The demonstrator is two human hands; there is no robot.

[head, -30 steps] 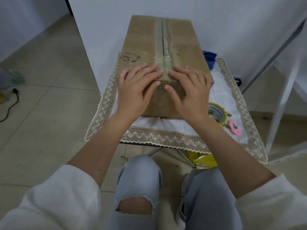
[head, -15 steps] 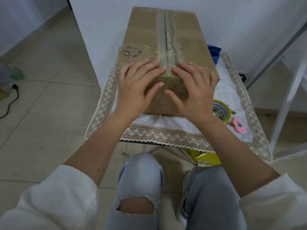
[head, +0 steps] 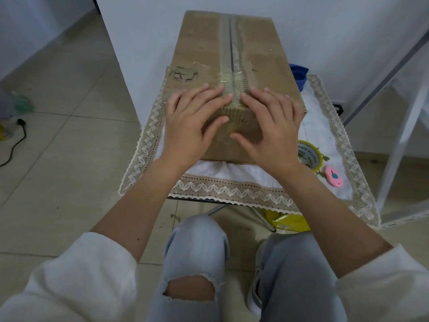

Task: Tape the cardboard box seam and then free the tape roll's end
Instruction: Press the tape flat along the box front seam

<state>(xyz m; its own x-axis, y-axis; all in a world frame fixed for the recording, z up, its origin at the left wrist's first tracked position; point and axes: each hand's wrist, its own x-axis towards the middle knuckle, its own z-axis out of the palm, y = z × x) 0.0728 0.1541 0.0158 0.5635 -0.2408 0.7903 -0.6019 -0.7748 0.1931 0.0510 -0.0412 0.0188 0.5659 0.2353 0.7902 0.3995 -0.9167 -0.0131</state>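
Pressing flat on the near end of the cardboard box (head: 234, 73), the left hand (head: 188, 126) and the right hand (head: 276, 129) are lying either side of the centre seam (head: 231, 52), fingers extended and gripping nothing, thumbs wrapping down over the near face. The box is standing on the lace-edged cloth (head: 232, 189) covering the bench, with its long axis running away from the person and the seam following that axis. Clear tape appears to be lying across the near part of the seam; how far it extends toward the far end cannot be told. The tape roll (head: 310, 155) is resting on the cloth just beside the box's near right corner, immediately right of the right wrist, so the right hand is the nearer one for reaching it. A pink cutter (head: 333, 176) is lying just beyond the roll.
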